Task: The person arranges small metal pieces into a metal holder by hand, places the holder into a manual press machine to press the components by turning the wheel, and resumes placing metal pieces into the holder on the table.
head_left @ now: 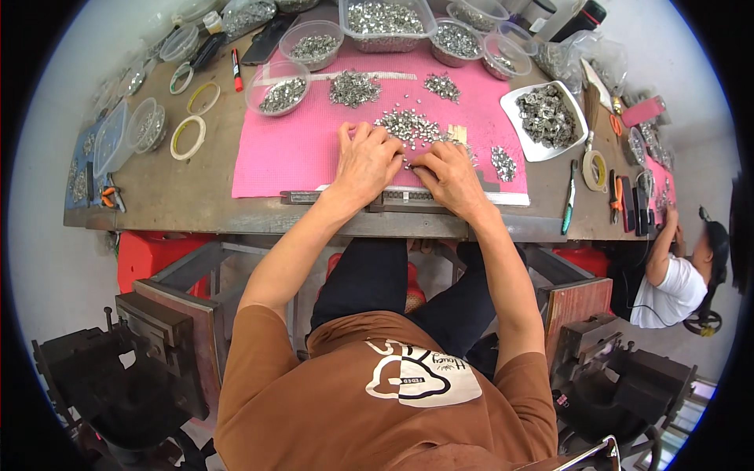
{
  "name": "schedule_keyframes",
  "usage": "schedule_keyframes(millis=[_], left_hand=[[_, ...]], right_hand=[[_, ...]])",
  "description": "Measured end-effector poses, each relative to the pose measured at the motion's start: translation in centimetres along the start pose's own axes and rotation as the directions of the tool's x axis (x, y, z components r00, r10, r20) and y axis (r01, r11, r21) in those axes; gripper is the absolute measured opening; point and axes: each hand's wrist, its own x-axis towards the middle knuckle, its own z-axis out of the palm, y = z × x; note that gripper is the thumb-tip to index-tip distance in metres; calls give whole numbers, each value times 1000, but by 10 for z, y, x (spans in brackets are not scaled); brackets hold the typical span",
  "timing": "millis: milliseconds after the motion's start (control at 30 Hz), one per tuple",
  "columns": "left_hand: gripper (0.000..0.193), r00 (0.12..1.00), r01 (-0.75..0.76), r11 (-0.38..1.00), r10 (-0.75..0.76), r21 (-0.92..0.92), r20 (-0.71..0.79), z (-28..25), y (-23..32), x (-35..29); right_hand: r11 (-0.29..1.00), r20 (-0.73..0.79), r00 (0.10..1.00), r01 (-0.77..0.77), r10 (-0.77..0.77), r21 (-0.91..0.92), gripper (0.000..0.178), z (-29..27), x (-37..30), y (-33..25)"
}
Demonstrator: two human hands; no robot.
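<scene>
My left hand (367, 162) rests at the front of a pink mat (263, 161), its fingers curled in and their tips near small shiny metal pieces. Close beside it, my right hand (453, 177) is bent with thumb and forefinger pinched together; what they hold is too small to make out. Just beyond both hands lies a loose pile of small metal pieces (408, 124). A slotted metal bar (404, 196) runs along the table's front edge below my wrists. By my right hand are a yellowish block (458, 134) and a flat heap of metal bits (503, 163).
Clear tubs of metal parts (385, 20) line the back. A white dish (547, 122) of metal clips stands right, near a green toothbrush (569, 198). Tape rolls (188, 138) and a red marker (237, 71) lie left. Another person (671, 282) sits far right.
</scene>
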Motion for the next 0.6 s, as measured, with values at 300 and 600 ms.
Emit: schedule_keyframes(millis=[300,600], left_hand=[[11,1000,-18,1000,18,-5,-1,2,-3,2],[10,998,17,988,-26,-152,-60,-24,10,-25]], right_hand=[[988,64,994,99,-92,-121,12,-1,9,-2],[998,63,997,52,-49,-41,11,3,7,2]])
